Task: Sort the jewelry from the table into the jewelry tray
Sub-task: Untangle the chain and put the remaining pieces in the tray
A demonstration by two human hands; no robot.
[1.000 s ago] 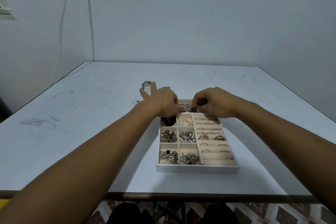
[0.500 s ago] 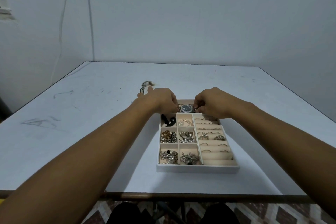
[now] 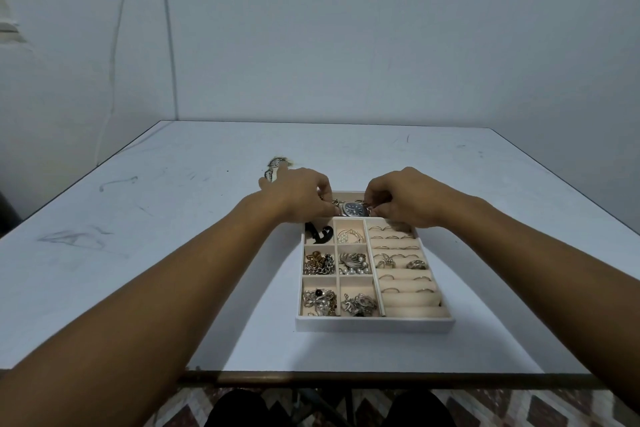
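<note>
We see a dark-faced watch (image 3: 354,209) at the far end of the jewelry tray (image 3: 374,325), any writing on its dial too small to read. The left hand (image 3: 301,196) pinches its left end, one finger stretched away to the far left; the right hand (image 3: 401,199), fingers curled, pinches its right end. Nearer compartments hold chains and rings. A silvery bracelet (image 3: 275,163) lies on the table (image 3: 138,253) just beyond the left hand.

Illumination: dim, cool, even. Soft shadows fall on the tabletop (image 3: 138,253) beneath the forearms. Wide-angle distortion bends frame edges. Focus slightly soft.
</note>
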